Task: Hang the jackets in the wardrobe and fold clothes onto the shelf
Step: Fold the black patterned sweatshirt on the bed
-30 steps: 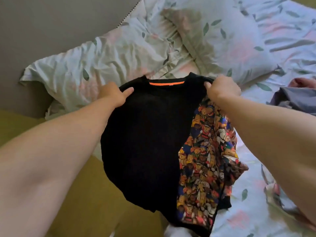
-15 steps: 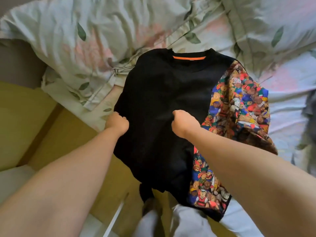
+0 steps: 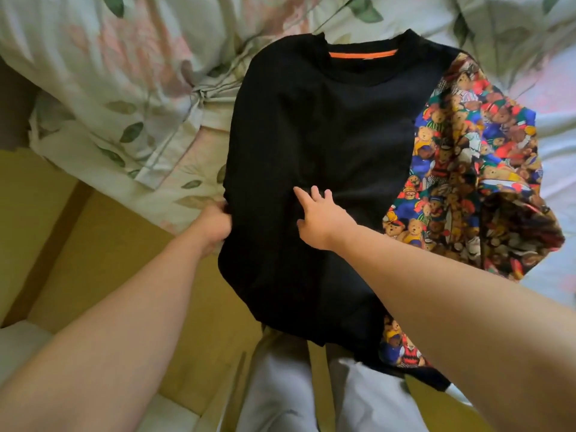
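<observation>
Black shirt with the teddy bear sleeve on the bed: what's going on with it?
A person has the black shirt lying flat on the floral bedding, collar towards the pillow, teddy-bear sleeve spread sideways. The left hand grips the shirt's side edge; the right hand rests open on its middle, fingers spread. Its hem hangs off the edge; the other sleeve is out of sight.

No readable text anywhere.

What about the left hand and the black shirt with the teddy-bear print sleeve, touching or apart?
Touching. The head view shows the left hand gripping the black shirt at its edge, fingers curled into fabric.
</observation>
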